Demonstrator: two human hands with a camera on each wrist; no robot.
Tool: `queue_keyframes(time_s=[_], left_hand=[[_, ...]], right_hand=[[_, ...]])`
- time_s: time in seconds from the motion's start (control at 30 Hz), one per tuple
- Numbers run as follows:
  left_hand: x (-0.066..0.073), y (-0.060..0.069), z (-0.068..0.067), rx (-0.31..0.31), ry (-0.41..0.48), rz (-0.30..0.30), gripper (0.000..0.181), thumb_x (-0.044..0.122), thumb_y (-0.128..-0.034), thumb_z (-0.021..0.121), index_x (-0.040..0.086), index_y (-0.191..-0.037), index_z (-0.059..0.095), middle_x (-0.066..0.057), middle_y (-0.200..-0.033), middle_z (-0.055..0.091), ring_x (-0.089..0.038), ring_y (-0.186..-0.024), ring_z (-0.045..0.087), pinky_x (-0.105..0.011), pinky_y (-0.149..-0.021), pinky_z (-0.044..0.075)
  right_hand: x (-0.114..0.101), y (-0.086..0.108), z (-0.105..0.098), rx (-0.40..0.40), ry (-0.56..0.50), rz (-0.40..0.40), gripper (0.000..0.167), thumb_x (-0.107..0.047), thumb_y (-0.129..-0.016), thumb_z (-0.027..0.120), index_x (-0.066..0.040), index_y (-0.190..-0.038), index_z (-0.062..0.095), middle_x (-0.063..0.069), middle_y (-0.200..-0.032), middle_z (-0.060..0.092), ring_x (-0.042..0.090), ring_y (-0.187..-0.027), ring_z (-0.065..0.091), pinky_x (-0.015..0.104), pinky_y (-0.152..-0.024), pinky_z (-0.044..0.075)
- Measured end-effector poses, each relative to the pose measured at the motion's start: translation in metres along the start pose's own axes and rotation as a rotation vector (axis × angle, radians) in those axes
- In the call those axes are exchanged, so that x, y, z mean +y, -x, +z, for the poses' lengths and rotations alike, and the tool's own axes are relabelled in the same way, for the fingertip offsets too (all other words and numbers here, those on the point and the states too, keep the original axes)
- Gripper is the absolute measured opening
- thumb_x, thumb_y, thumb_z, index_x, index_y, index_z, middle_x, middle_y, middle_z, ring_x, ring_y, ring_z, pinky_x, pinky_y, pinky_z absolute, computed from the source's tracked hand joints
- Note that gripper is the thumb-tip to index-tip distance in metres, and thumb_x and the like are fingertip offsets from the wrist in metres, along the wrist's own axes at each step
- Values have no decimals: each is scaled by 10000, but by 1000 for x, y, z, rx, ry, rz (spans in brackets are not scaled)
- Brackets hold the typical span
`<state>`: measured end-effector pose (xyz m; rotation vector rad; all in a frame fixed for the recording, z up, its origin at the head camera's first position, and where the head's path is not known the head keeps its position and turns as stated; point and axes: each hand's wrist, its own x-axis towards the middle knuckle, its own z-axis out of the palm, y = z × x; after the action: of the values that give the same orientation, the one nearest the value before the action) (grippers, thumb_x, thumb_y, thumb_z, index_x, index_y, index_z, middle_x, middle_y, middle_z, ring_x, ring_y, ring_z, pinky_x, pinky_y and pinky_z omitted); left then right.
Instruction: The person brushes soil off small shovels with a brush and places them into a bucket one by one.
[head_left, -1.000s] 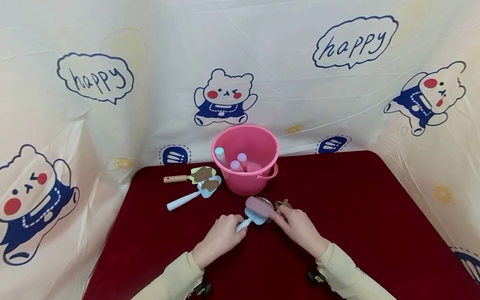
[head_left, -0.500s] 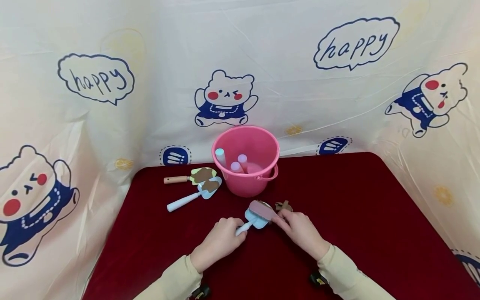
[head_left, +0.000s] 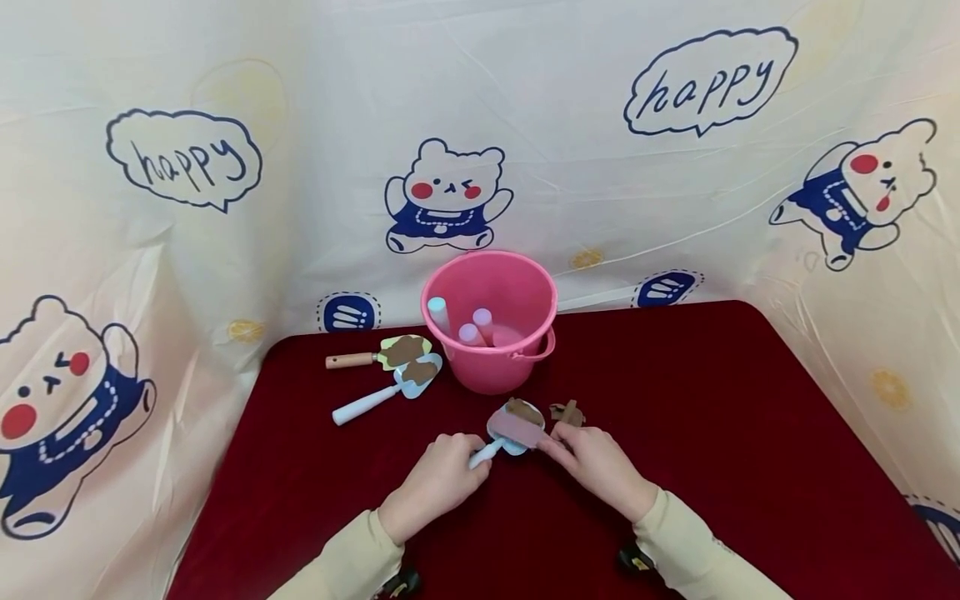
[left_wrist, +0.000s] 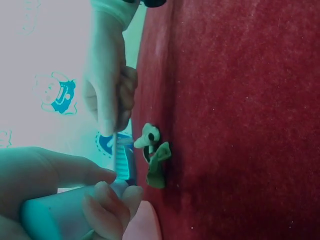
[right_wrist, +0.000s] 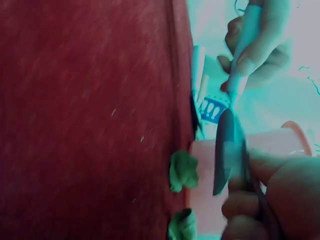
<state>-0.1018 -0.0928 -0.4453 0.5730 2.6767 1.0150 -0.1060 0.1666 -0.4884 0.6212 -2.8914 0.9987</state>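
Observation:
My left hand (head_left: 437, 481) grips the pale handle of a light blue trowel (head_left: 514, 448), held above the table. Brown clay-like material (head_left: 525, 408) lies on the far part of its blade. In my right hand (head_left: 606, 468) is a dull pink brush (head_left: 517, 429), its flat head lying across the blade. The contact between brush and blade is hidden in the head view. In the left wrist view, the trowel's thick handle (left_wrist: 75, 210) sits inside my curled left fingers. Loose brown pieces (head_left: 567, 412) rest on the table just beyond my right hand.
A pink bucket (head_left: 491, 367) stands behind the hands, with a light blue handle and two lilac ones inside. To its left lie a green trowel (head_left: 352, 360) with a wooden handle and another blue trowel (head_left: 367, 403), both bearing brown material. Dark red cloth (head_left: 712, 433) covers the table.
The brush has shifted over the trowel blade towards the near side, uncovering more of the brown material. Both hands keep their holds and have moved only slightly.

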Motion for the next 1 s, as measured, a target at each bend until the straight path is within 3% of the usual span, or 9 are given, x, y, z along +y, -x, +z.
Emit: queue_keyframes(time_s=[0.2,0.63,0.87,1.0], left_hand=[[1,3,1,0,2,4,60,34,-945,689,34,-887,705,37,-612,522,-59,-467,459,-232,-454,428],[2,3,1,28,-52,28,50,36,-949,681,13,-908,697,29,-627,527,-55,-469,457,-230,-455,429],[1,2,3,30,-65,33,46,38,-946,683,15,-909,696,29,-624,524,-57,-467,454,-232,-453,426],[0,3,4,31,-65,32,44,42,-948,685,15,-916,702,33,-623,522,-55,-469,454,-232,-456,427]], right_hand=[[1,2,-2,32,21,61,292,-310,-1028,675,-222,-773,563,-143,-581,350,-17,-506,304,202,-490,337],[-3,2,0,79,39,91,214,-269,-1023,687,-184,-835,630,-132,-598,406,3,-510,339,212,-497,353],[-3,2,0,121,27,60,226,-262,-1017,693,-180,-817,628,-138,-593,389,-7,-506,324,209,-481,343],[-2,3,0,109,18,83,214,-262,-1018,694,-182,-827,640,-136,-594,401,-6,-504,328,207,-481,339]])
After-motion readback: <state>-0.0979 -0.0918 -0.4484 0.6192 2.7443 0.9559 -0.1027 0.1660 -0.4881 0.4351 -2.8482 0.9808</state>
